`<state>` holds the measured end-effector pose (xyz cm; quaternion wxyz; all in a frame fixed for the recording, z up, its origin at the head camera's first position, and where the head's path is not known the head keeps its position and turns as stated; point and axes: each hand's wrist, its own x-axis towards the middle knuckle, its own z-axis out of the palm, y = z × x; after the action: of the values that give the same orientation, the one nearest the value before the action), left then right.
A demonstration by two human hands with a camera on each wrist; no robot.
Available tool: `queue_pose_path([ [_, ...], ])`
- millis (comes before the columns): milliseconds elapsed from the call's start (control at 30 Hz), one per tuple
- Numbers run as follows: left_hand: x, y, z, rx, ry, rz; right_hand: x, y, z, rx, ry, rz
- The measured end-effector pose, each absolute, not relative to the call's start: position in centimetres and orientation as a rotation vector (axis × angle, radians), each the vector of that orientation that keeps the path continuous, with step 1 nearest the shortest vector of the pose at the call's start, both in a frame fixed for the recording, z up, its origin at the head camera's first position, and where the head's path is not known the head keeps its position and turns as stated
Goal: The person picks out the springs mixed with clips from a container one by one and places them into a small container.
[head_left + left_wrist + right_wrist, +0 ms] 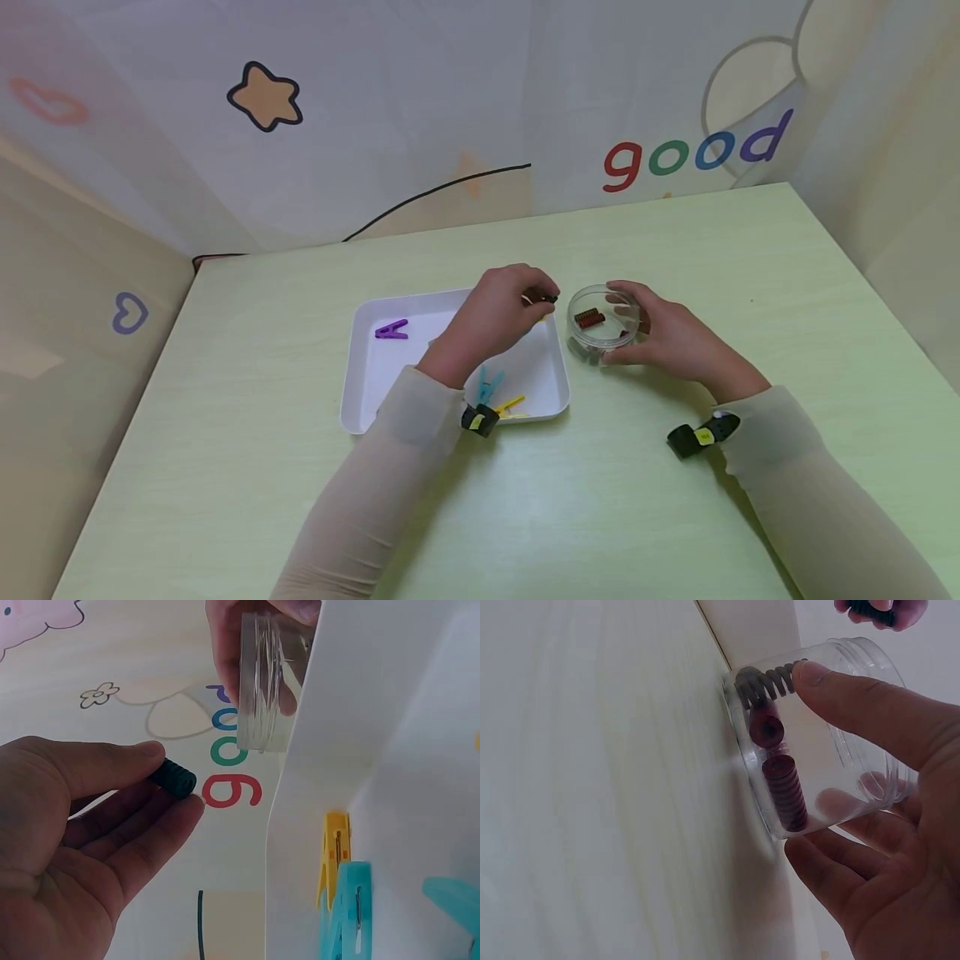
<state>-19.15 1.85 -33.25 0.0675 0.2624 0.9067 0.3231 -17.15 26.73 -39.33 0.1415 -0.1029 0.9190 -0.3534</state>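
A short dark green coil spring [174, 778] is pinched between the thumb and fingers of my left hand [491, 310], which hovers over the right side of the tray, just left of the jar. My right hand [667, 333] grips a clear, open-topped plastic jar [821, 731] around its side, thumb on one side and fingers on the other. Inside it lie red springs [786, 795] and a dark spring [765, 686], gathered at the bottom. In the head view the jar stands upright beside the tray.
A white tray [352, 375] sits left of the jar, partly covered by my left arm. It holds a purple clothespin [392, 331], light blue clothespins [489, 388] and yellow clothespins [510, 407]. A printed curtain [412, 100] hangs behind the pale green table [562, 500].
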Motion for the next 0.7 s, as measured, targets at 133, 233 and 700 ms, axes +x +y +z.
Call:
queue_pose_path([
  [133, -19.1, 2.2, -33.2, 0.801, 2.73, 0.943, -17.2, 26.7, -39.3, -0.296, 2.648, -1.023],
  [233, -19.1, 2.4, -33.1, 0.805, 2.726, 0.932, -17.1, 26.8, -39.3, -0.298, 2.65, -1.026],
  [700, -18.9, 3.7, -33.4, 0.839, 2.692, 0.965, -17.1, 26.8, -39.4, -0.321, 2.656, -1.034],
])
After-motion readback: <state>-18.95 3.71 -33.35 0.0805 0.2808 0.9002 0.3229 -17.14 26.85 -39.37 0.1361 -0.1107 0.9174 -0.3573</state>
